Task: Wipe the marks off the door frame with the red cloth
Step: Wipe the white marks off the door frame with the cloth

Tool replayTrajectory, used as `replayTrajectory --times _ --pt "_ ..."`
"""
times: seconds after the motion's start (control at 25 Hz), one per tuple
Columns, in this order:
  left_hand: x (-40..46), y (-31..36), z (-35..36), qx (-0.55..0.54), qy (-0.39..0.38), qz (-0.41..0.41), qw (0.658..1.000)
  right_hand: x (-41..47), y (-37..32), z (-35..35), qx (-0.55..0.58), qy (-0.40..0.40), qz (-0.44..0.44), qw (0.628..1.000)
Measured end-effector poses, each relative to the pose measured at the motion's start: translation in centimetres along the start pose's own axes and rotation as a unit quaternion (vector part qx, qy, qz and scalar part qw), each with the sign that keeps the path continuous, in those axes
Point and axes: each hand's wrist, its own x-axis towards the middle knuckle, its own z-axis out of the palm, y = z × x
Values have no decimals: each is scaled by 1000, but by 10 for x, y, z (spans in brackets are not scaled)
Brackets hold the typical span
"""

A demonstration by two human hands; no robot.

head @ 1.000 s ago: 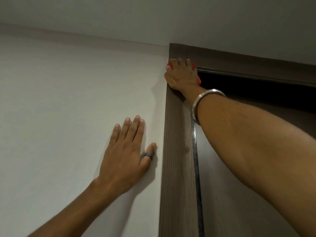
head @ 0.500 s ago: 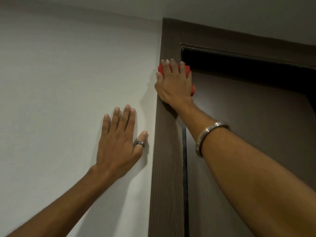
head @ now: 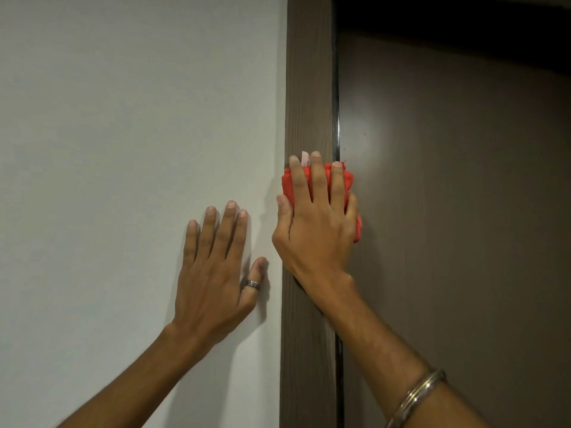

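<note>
Crumpled red cloth [head: 318, 183] on wood-grain door frame [head: 309, 88]

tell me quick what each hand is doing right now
Left hand: open, flat on the wall, holding nothing.
Right hand: pressing the red cloth against the door frame.

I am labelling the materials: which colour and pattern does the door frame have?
Dark brown with wood grain, seen in the head view, on the door frame.

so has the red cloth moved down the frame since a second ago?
Yes. The red cloth under the right hand went from the door frame top corner down to level with the left hand.
</note>
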Motion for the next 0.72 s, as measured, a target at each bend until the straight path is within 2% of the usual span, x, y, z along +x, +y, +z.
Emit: replayTrajectory --times 0.16,0.36,0.72 --pt "-29 8 3 11 -10 7 1000 -68 4 3 -29 2 9 1000" --pt "-63 2 8 12 -13 25 1000 -160 15 6 -52 -32 5 998" --pt "-149 10 7 11 -86 58 995 -237 15 -9 -81 -112 14 990"
